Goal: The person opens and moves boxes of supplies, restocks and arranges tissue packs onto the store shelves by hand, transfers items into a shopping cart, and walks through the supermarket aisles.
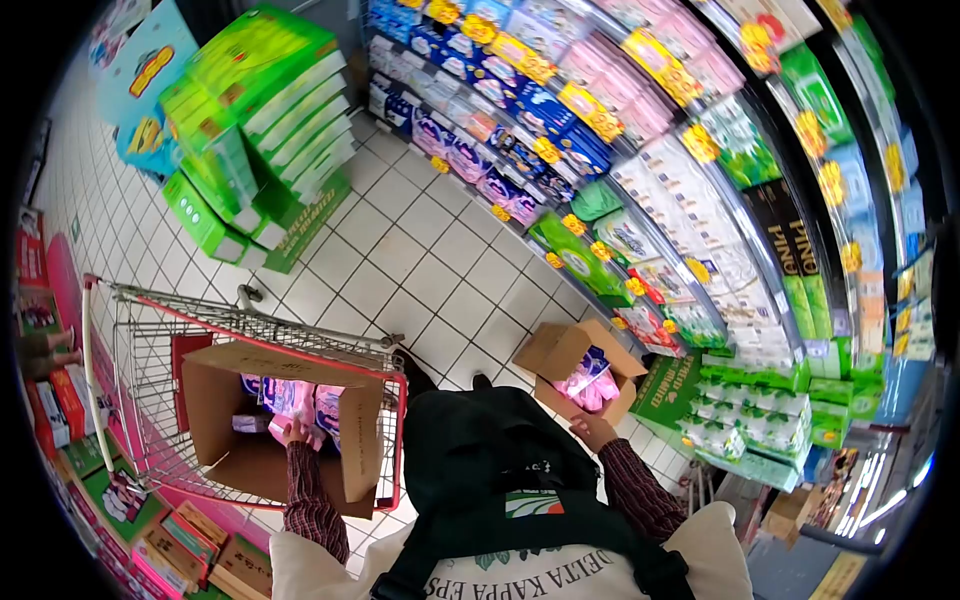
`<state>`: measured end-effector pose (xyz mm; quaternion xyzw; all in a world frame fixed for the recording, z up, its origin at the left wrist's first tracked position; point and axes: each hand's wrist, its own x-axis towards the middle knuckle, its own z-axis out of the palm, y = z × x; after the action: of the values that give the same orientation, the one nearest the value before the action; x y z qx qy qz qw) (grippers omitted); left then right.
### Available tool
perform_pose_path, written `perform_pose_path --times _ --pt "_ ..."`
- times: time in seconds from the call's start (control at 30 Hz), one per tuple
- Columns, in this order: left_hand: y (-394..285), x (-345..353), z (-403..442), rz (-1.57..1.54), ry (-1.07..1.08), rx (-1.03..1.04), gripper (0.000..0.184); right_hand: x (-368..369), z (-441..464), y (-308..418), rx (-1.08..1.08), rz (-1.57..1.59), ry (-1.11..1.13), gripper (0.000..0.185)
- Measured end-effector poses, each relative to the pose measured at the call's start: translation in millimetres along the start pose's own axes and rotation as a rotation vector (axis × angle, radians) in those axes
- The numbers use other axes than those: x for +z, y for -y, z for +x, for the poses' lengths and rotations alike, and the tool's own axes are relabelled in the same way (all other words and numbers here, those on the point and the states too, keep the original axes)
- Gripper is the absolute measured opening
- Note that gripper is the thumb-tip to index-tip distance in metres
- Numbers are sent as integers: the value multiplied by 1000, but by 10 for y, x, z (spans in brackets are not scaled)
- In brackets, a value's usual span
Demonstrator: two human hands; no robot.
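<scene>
My left hand [295, 432] reaches into a large open cardboard box [222, 390] that lies in a shopping cart [160, 320]. Its fingers are closed on a pink soft pack [314, 434] among other pink and purple packs [290, 396]. Near the front edge of a smaller open cardboard box [545, 356] on the floor is my right hand [594, 432], with nothing visible in it and its fingers loosely stretched. Pink packs [588, 388] with dark blue printing lie inside that smaller box. The undersides of both hands are hidden.
Stocked shelves [480, 130] run along the right side with packaged goods and yellow price tags. A stack of green cartons [255, 110] stands at the upper left. Green-and-white multipacks [745, 410] are piled to the right. White tiled floor [420, 250] lies between.
</scene>
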<state>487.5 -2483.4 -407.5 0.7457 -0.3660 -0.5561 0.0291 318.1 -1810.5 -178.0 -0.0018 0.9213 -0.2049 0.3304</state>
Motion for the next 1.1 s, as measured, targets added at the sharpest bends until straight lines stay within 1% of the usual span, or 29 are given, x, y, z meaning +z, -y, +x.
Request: perform_pose_path --times 0.03,0.17,0.2,0.23,0.27,0.3,0.33,0.37,0.4,0.43,0.47,0.5,0.53,0.57,0.6,0.63,0.67,0.73,0.77,0.8,0.83,0.93,1.0,1.03,1.1 --pt "-95 -68 -111 62 7 14 53 67 -7 -107 -31 -45 24 30" --pt "-247 -284 -365 -83 99 154 54 381 155 -719 -147 -172 109 29" --pt "-137 -302 -417 -124 105 351 52 371 182 -765 -81 -61 196 31" --pt "-10 -372 -469 -174 78 546 49 359 188 -876 -109 -102 168 34" --pt "132 -389 -839 -333 123 771 45 590 318 -1381 -299 19 83 38" --pt "43 -161 -1973 -465 37 868 38 624 375 -1641 -226 19 91 42" --pt "-23 -138 -2831 -18 -311 1002 30 535 462 -1888 -203 11 194 45" --pt "58 -141 -3329 -68 -310 1036 24 417 490 -2047 -227 1 223 45" --pt "514 -285 -2993 -38 -375 1005 21 450 591 -2453 -83 86 273 46" --pt "715 -266 -3279 35 -399 1121 22 303 583 -2614 -260 -232 226 46" --pt "1008 -247 -3627 145 -413 838 24 219 764 -2663 -283 -306 259 45" --pt "1576 -218 -3199 27 -294 946 25 172 1019 -2573 -278 -326 314 44" --pt "1843 -198 -3390 94 -293 773 23 136 1258 -2374 -283 -334 353 43" --pt "2254 -114 -3429 89 -355 852 23 123 1500 -2145 -308 -358 383 43" --pt "2306 -63 -3964 13 -301 698 22 138 1715 -1903 -339 -377 410 42" --pt "2807 39 -3769 5 -379 786 23 189 1887 -1633 -383 -397 430 41" --pt "2979 15 -4058 72 -334 645 24 258 2029 -1347 -423 -414 447 40" --pt "3423 -14 -4310 79 -242 529 25 462 2213 -759 -515 -445 483 39" --pt "3621 -22 -4474 -11 -251 586 25 602 2270 -480 -560 -460 508 38" --pt "3959 -20 -4440 -36 -274 576 25 739 2263 -211 -604 -471 530 37" --pt "3948 -267 -4749 15 -141 365 26 894 2218 46 -649 -486 557 36" --pt "4795 -541 -4807 -92 -259 318 27 1454 1865 684 -751 -510 626 34" --pt "5358 -740 -4860 -196 -434 333 30 1868 1550 968 -800 -516 679 33" --pt "5588 -888 -4961 -234 -487 307 30 2090 1368 1058 -815 -513 703 32" --pt "6095 -1217 -5222 -535 -395 54 32 2444 893 1110 -813 -505 734 31"
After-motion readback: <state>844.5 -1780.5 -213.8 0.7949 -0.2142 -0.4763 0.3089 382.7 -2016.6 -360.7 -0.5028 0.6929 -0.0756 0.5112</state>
